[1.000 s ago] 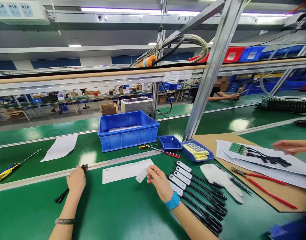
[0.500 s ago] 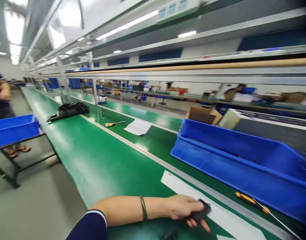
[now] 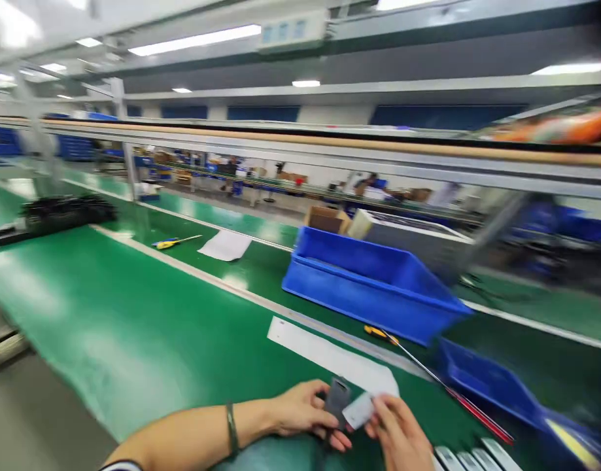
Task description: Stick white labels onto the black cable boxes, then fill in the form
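Gripping black box [image 3: 338, 399] in left hand [image 3: 303, 413], pinching white label [image 3: 359, 410] in right hand [image 3: 401, 432], apparently at lining-up step, likely needing square edges next.

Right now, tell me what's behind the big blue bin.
Beyond the big blue bin stand an open cardboard box and a grey-sided box with a whitish top. The bin covers part of both, so what lies against its far side is hidden.

Paper strip [image 3: 324, 350] on bench [image 3: 172, 320] w/ bin [image 3: 349, 297] behind & 2 trays [image 3: 491, 396] to R.
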`<state>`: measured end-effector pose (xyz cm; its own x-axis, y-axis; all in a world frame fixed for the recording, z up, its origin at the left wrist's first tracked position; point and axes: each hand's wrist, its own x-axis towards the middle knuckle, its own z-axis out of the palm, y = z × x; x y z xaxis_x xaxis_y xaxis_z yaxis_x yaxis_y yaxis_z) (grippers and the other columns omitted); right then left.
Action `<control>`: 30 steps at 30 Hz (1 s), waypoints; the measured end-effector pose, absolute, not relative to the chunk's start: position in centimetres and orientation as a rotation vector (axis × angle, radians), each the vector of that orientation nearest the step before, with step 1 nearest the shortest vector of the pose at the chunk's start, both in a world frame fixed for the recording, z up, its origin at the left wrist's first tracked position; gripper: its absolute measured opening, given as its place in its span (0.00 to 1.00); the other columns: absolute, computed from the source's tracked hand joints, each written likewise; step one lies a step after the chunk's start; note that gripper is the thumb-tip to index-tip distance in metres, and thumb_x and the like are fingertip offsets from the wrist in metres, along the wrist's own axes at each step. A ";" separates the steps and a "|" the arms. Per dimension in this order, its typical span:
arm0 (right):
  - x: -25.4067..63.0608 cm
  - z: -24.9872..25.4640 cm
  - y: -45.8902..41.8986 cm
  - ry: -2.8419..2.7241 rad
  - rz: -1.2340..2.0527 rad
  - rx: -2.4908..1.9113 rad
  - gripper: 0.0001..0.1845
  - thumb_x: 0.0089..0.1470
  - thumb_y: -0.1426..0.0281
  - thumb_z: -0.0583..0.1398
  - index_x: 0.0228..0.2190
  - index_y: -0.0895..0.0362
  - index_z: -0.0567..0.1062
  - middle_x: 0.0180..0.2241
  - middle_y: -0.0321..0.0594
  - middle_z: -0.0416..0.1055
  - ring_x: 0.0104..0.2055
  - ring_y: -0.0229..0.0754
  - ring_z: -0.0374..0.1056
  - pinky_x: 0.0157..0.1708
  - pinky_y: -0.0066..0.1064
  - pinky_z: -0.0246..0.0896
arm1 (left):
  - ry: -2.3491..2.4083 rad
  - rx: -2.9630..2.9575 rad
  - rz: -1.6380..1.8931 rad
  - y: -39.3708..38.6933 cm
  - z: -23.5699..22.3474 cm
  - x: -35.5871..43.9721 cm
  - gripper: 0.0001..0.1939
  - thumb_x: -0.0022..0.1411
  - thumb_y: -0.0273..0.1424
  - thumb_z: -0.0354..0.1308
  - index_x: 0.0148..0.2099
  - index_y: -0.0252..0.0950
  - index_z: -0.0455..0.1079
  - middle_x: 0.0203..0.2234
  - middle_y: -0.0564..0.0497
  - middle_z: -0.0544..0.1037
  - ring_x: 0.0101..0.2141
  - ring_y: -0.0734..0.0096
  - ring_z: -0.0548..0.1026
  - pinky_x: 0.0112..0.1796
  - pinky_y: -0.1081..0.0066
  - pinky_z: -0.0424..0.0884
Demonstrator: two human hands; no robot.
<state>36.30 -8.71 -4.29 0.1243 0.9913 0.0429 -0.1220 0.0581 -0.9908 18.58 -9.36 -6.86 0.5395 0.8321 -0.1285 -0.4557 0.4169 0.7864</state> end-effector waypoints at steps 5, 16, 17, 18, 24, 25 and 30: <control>35.5 -2.5 -8.0 -1.180 1.023 -1.107 0.20 0.51 0.54 0.65 0.31 0.58 0.68 0.21 0.32 0.62 0.20 0.32 0.57 0.20 0.25 0.52 | 0.597 0.870 0.787 -9.8 -3.2 16.9 0.36 0.47 0.29 0.70 0.56 0.34 0.57 0.40 0.41 0.78 0.34 0.66 0.80 0.36 0.70 0.76; 34.7 -0.7 -8.8 -1.253 0.940 -1.183 0.18 0.51 0.55 0.64 0.29 0.59 0.71 0.25 0.37 0.66 0.25 0.35 0.60 0.21 0.26 0.55 | 0.614 0.924 0.639 -9.5 -1.4 16.6 0.34 0.53 0.20 0.59 0.61 0.32 0.52 0.45 0.36 0.77 0.43 0.57 0.78 0.50 0.55 0.71; 34.5 -0.8 -8.8 -1.263 0.938 -1.189 0.18 0.51 0.56 0.64 0.29 0.59 0.71 0.26 0.37 0.66 0.26 0.35 0.60 0.21 0.26 0.56 | 0.615 0.918 0.638 -9.5 -1.4 16.6 0.34 0.53 0.21 0.59 0.61 0.32 0.52 0.45 0.36 0.77 0.44 0.56 0.78 0.50 0.54 0.70; 34.4 -0.9 -8.9 -1.273 0.936 -1.194 0.17 0.52 0.57 0.64 0.29 0.58 0.71 0.26 0.37 0.67 0.26 0.35 0.61 0.22 0.26 0.57 | 0.614 0.913 0.636 -9.4 -1.4 16.6 0.34 0.54 0.21 0.60 0.61 0.32 0.52 0.45 0.35 0.77 0.44 0.56 0.78 0.50 0.53 0.70; 34.2 -1.5 -9.1 -1.326 0.918 -1.201 0.15 0.54 0.58 0.63 0.30 0.58 0.72 0.27 0.38 0.69 0.28 0.37 0.65 0.26 0.28 0.61 | 0.614 0.888 0.618 -9.4 -1.0 16.8 0.35 0.54 0.25 0.63 0.61 0.32 0.52 0.46 0.34 0.77 0.44 0.53 0.78 0.50 0.53 0.70; 34.2 -1.5 -9.2 -1.332 0.917 -1.201 0.15 0.54 0.58 0.63 0.30 0.58 0.72 0.27 0.38 0.69 0.28 0.37 0.65 0.26 0.28 0.61 | 0.621 0.889 0.617 -9.4 -1.0 16.8 0.35 0.55 0.25 0.63 0.61 0.32 0.53 0.46 0.35 0.77 0.44 0.53 0.78 0.50 0.53 0.70; 34.1 -1.5 -9.2 -1.323 0.934 -1.204 0.13 0.54 0.60 0.63 0.30 0.58 0.72 0.26 0.37 0.69 0.27 0.36 0.64 0.26 0.27 0.61 | 0.637 0.924 0.612 -9.4 -0.9 16.9 0.33 0.58 0.30 0.63 0.61 0.33 0.53 0.41 0.38 0.78 0.42 0.56 0.79 0.50 0.51 0.70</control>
<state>34.08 -9.24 -1.49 0.0774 0.9776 0.1958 0.1428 0.1835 -0.9726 16.85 -9.44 -0.94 0.6602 0.7149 -0.2303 -0.2023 0.4645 0.8622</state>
